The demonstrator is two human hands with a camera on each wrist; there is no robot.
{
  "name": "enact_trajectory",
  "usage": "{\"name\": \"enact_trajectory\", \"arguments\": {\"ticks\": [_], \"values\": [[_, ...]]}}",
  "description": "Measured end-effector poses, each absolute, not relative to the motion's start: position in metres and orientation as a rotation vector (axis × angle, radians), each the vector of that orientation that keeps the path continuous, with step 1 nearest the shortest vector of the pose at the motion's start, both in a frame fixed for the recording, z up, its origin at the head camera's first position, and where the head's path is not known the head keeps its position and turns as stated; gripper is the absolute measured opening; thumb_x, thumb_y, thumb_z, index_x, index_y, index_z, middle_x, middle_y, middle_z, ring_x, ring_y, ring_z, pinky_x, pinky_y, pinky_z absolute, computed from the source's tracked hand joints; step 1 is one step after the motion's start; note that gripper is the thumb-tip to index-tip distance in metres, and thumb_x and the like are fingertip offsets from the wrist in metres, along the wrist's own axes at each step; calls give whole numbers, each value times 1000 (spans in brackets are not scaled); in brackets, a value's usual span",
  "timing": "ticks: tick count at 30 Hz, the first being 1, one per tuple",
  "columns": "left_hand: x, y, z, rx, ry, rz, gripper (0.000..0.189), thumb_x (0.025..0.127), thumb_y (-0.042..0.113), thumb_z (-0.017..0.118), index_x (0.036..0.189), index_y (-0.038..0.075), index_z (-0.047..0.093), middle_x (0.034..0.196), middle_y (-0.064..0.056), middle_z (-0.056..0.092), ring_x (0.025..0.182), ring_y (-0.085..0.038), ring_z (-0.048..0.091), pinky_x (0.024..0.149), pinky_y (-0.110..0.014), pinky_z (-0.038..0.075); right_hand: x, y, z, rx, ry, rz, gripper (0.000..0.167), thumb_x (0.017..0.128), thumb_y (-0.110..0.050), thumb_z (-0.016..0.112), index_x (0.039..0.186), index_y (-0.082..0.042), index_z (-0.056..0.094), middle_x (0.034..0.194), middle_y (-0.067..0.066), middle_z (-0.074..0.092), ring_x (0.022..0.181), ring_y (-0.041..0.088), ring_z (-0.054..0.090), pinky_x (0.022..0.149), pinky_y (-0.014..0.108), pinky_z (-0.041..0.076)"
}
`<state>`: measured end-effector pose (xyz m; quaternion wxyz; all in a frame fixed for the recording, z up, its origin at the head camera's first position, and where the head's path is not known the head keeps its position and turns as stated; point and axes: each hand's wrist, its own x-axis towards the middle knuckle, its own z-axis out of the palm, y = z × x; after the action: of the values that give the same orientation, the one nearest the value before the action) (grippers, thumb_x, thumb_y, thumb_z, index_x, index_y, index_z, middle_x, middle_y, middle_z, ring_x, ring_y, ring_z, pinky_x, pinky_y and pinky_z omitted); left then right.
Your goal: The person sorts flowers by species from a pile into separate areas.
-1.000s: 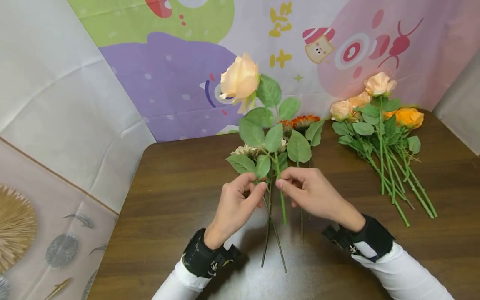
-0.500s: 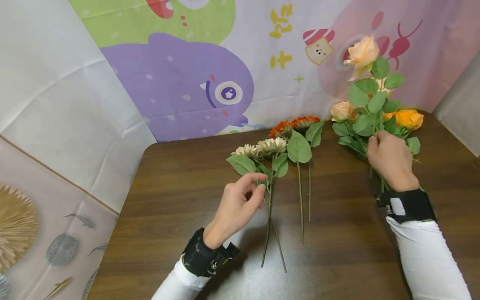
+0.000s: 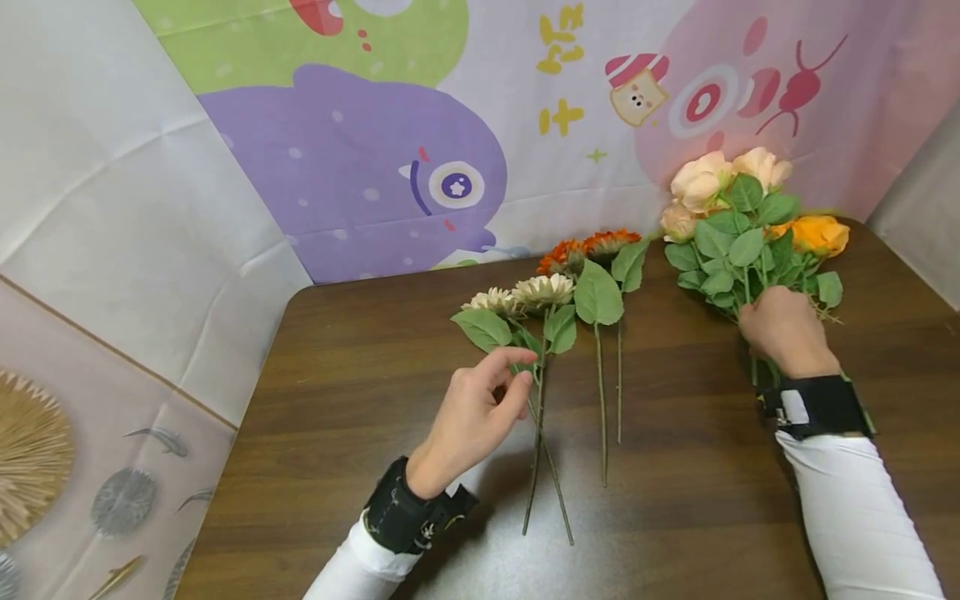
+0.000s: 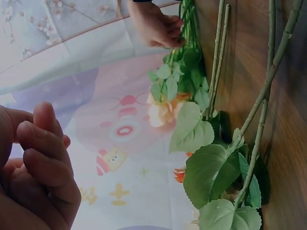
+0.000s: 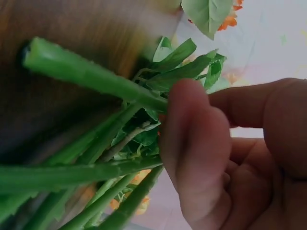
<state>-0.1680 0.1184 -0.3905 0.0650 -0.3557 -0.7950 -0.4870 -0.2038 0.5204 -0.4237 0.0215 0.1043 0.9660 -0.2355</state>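
Observation:
My right hand (image 3: 787,331) is at the right of the table, pinching the green stem (image 5: 91,72) of a peach rose (image 3: 701,181). That rose lies over a bunch of peach and orange roses (image 3: 820,236), whose stems pass under and beside the hand. In the right wrist view, thumb and finger meet at the stem, with several other stems close by. My left hand (image 3: 477,412) hovers, loosely curled and holding nothing, beside the crossed brown stems (image 3: 538,450) of two cream flowers (image 3: 543,291). The left wrist view also shows its fingers (image 4: 48,143) around no object.
Two orange-red flowers (image 3: 611,242) with thin stems lie between the cream flowers and the roses. A dark wooden table (image 3: 360,358) carries everything. Behind it hangs a cartoon-printed cloth (image 3: 360,167), and a pale cloth (image 3: 135,167) hangs at the left.
My right hand has carried the peach rose from the middle to the right and lowered it onto the other roses. The left hand has let go of it and stayed in place.

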Motion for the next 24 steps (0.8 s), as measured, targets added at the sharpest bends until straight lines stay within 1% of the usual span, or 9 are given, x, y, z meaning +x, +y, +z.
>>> {"name": "enact_trajectory", "arguments": {"ticks": [3,11,15,24], "values": [[-168,119,-390,-1080,-2414,-1458,21,97,2,55,116,2,63,62,4,60,44,3,39,41,-18,28,-203,520,-423,307,2945,-740,46,97,-17,40,57,-5,59,49,4,61,47,21,63,51,38,46],[-167,119,-390,-1087,-2440,-1415,21,97,3,54,114,4,65,61,7,57,44,4,36,42,-17,28,-201,514,-421,329,2918,-739,44,95,-20,42,56,-6,58,48,5,60,48,23,60,48,35,42],[-166,119,-389,-1089,-2450,-1403,21,97,3,54,114,5,65,61,7,57,44,4,38,42,-17,30,-201,512,-420,331,2921,-745,43,93,-19,43,55,-5,58,48,4,60,48,23,60,47,35,42],[-165,118,-389,-1088,-2455,-1372,19,97,3,54,112,6,67,60,8,57,44,5,40,41,-16,30,-200,510,-415,333,2946,-728,44,95,-19,45,56,-4,60,47,4,59,48,22,60,47,35,43]]}}
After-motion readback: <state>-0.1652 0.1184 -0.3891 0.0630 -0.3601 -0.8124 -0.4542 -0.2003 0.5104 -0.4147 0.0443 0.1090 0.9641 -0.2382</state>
